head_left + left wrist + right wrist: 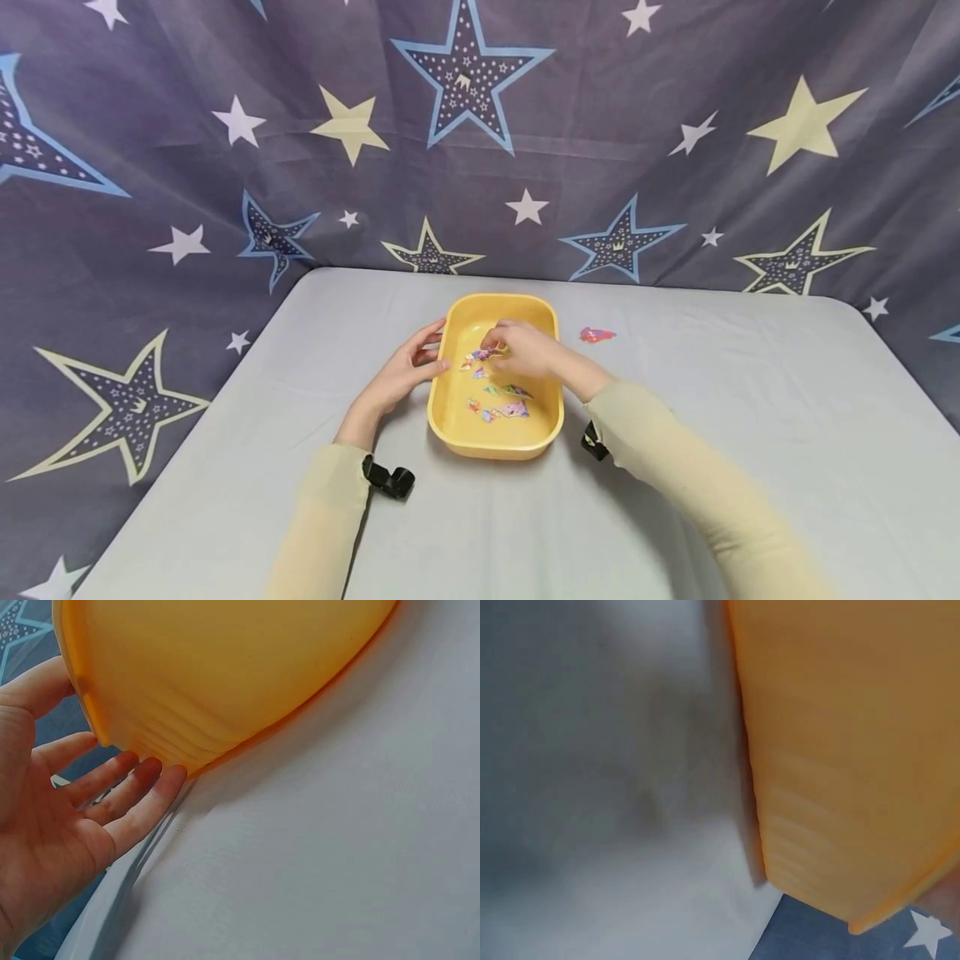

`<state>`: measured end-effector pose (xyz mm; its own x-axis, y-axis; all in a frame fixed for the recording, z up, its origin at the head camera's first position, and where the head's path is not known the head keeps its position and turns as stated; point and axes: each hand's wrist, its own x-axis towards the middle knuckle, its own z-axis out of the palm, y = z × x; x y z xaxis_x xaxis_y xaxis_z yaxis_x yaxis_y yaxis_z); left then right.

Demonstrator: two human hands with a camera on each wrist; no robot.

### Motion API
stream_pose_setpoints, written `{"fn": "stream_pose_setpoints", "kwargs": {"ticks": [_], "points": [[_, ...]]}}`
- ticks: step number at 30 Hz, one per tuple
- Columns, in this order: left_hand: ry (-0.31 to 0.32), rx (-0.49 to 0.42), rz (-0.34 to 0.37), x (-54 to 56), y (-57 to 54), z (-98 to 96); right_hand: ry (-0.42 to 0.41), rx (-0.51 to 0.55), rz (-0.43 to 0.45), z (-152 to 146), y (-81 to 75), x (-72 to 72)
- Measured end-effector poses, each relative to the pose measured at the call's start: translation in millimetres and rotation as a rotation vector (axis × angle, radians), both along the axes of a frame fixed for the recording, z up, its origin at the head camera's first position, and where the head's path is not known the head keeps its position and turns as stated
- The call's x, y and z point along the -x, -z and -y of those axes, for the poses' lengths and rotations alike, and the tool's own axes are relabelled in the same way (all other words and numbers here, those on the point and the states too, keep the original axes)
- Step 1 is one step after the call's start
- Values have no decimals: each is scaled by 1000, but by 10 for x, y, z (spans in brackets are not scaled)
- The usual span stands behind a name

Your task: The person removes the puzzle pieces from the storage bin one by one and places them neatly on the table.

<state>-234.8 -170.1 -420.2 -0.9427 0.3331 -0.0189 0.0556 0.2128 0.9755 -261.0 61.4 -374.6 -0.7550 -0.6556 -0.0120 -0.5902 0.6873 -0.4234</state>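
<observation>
A yellow plastic basin (pixel 495 442) stands on the cloth-covered table, with several small flat colourful cut-out pieces (pixel 513 409) scattered over its bottom. My left hand (pixel 401 373) holds the basin's left side, thumb over the rim and fingers against the outer wall, as the left wrist view also shows. Reaching over the right rim, my right hand (pixel 528 350) is low inside the basin with bent fingers. Its fingertips are right at a cluster of pieces (pixel 480 356) near the middle; I cannot tell whether it pinches one. The right wrist view mostly shows the basin's outer wall (pixel 840 765).
One red and purple piece (pixel 597 335) lies on the table right of the basin. The table has a pale grey cloth (pixel 750 433). A dark curtain with stars (pixel 570 100) hangs behind it and along the left. Each wrist wears a black strap mount (pixel 388 479).
</observation>
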Motion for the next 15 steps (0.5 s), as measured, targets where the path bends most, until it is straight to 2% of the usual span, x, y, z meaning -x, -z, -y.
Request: {"fn": "stream_pose_setpoints", "kwargs": {"ticks": [7,15], "points": [[-6,-3,-4,-21,-6,-9,86,-67,-27,21,44,56],[-5,1,4,-17,-13,-2,122,-174,-18,39,52,115]]}}
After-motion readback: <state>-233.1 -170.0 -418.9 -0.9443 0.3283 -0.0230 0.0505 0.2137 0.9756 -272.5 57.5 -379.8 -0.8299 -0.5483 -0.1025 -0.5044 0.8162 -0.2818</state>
